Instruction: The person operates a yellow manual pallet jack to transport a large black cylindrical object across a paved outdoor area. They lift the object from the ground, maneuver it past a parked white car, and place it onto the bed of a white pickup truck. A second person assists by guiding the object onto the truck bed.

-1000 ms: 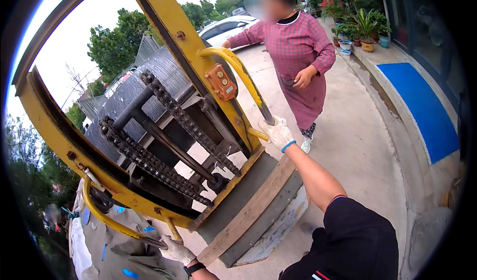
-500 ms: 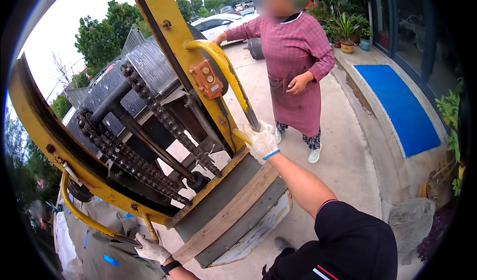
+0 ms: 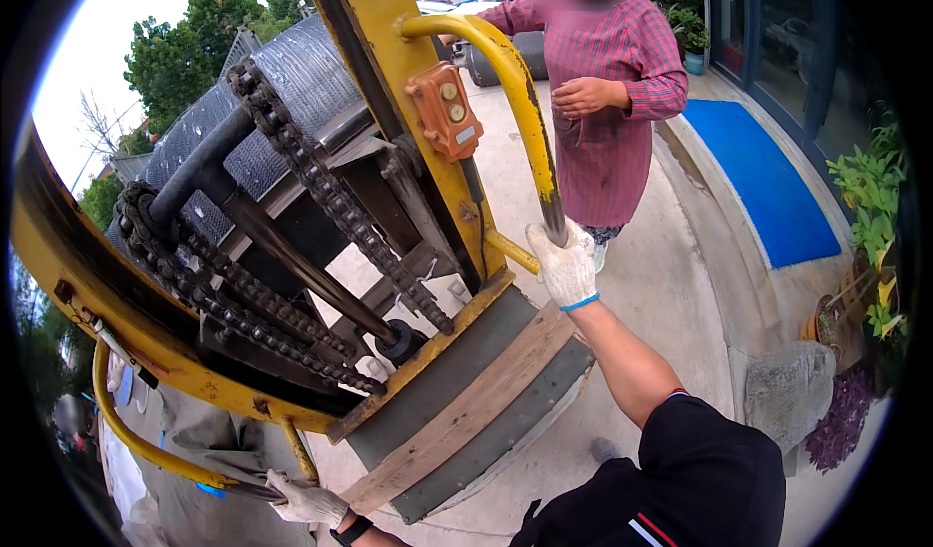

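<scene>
A yellow lift stacker (image 3: 384, 22) with worn paint stands tilted in the view before me. My right hand (image 3: 567, 267), in a white knit glove, is closed round the bare metal lower end of its right handle (image 3: 520, 76). On the near left, my gloved left hand (image 3: 307, 501) is wrapped round the end of the left handle (image 3: 131, 435). An orange two-button control box (image 3: 445, 110) is fixed to the right post. Between the posts run greasy chains (image 3: 326, 212) and a lift cylinder (image 3: 316, 275). Behind them lies a large plastic-wrapped roll (image 3: 306, 71).
A co-worker in a checked red smock (image 3: 607, 144) stands beyond the right handle, one arm stretched toward the load. A blue mat (image 3: 763, 183) lies on the raised doorstep at right. Plants (image 3: 870, 226) and a wrapped block (image 3: 787, 392) stand along that side. Grey sheeting (image 3: 209, 450) covers things at left.
The stacker and my right hand sit farther right in the view. The co-worker appears nearer, with the free hand raised from the hip to the waist. Both my hands keep their hold.
</scene>
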Demonstrator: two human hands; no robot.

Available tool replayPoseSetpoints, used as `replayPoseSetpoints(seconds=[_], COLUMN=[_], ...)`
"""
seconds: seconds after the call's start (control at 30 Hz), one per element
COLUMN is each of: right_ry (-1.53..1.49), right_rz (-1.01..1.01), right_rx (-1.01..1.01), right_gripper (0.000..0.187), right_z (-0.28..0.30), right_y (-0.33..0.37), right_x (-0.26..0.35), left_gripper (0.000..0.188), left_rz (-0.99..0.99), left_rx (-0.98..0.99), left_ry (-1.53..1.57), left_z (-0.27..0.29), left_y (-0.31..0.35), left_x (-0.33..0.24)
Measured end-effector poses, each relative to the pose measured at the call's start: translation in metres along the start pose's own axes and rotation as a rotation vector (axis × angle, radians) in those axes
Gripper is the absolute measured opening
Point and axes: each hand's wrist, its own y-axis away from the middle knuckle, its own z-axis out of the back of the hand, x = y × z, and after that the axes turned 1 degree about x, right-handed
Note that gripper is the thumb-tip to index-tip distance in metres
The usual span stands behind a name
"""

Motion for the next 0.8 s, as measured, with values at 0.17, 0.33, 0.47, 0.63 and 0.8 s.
replayPoseSetpoints(seconds=[0.17, 0.33, 0.47, 0.63, 0.8], right_ry=[0.137, 0.071, 0.002, -0.176, -0.216], right_rz=[0.115, 0.208, 0.148, 0.098, 0.173], right_rx=[-0.131, -0.184, -0.159, -0.012, 0.003], right_gripper=[0.024, 0.02, 0.018, 0.017, 0.015], right_z=[0.001, -0.004, 0.002, -0.008, 0.009], right_y=[0.002, 0.006, 0.015, 0.026, 0.028], right_x=[-0.018, -0.024, -0.023, -0.022, -0.034], left_gripper=[0.026, 0.023, 0.025, 0.03, 0.025], left_rz=[-0.006, 0.119, 0.205, 0.031, -0.299], left_rx=[0.123, 0.182, 0.237, 0.161, 0.21], left_ry=[-0.055, 0.023, -0.065, -0.215, -0.27], left_z=[0.009, 0.005, 0.007, 0.019, 0.006], left_y=[-0.008, -0.012, -0.013, -0.032, -0.038], left_x=[0.004, 0.001, -0.021, -0.002, 0.015])
